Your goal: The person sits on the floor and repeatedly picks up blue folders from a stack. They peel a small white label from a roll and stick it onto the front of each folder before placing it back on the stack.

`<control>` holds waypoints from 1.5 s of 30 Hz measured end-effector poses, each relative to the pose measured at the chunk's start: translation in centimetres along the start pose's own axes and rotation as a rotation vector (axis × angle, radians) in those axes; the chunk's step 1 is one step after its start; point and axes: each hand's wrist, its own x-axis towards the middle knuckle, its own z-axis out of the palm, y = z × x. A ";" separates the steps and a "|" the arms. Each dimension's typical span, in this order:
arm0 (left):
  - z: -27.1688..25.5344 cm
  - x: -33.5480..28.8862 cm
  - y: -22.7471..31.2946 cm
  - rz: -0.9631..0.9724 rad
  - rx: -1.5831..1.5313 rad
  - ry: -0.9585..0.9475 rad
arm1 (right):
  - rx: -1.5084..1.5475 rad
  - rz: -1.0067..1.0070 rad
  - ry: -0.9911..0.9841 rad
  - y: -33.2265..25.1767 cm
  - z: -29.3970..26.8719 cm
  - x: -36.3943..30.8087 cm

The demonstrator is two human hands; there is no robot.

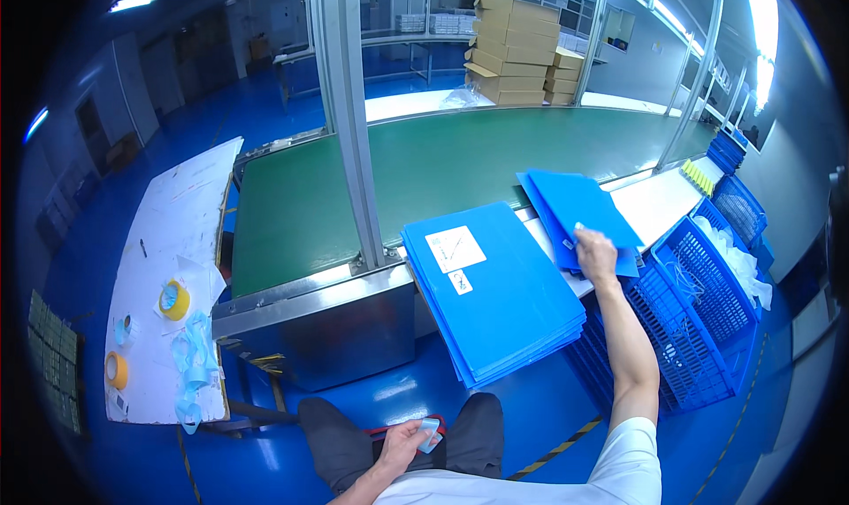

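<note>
My left hand (402, 446) is closed in front of my lap, pinching a short strip of light blue tape (430, 433). Reaching forward to the right, my right hand (596, 254) is closed at the near edge of a blue plastic sheet (575, 200), its fingertips on the top face; the fingers underneath are hidden. Other blue sheets lie below that one, slightly fanned out. Left of it, in front of me, lies a thicker stack of blue plastic sheets (504, 302), with two white labels on the top one.
A green conveyor belt (460, 156) runs behind the sheets, with a metal post (349, 125) at its near edge. Blue crates (681, 337) stand at right. On the white side table (168, 213) are a yellow tape roll (174, 301) and blue strips (195, 355). Cardboard boxes (513, 49) are stacked beyond.
</note>
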 end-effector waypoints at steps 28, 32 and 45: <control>-2.0 -0.4 1.1 0.125 -0.283 0.133 | 1.012 -0.002 -0.080 -22.2 -12.8 -14.6; -1.2 -0.8 4.3 0.155 -0.372 0.117 | 0.871 -0.435 -0.185 -29.5 -7.9 -21.5; -1.7 -2.9 4.5 0.161 -0.397 0.011 | 1.051 -0.287 -0.089 -34.2 -3.3 -21.6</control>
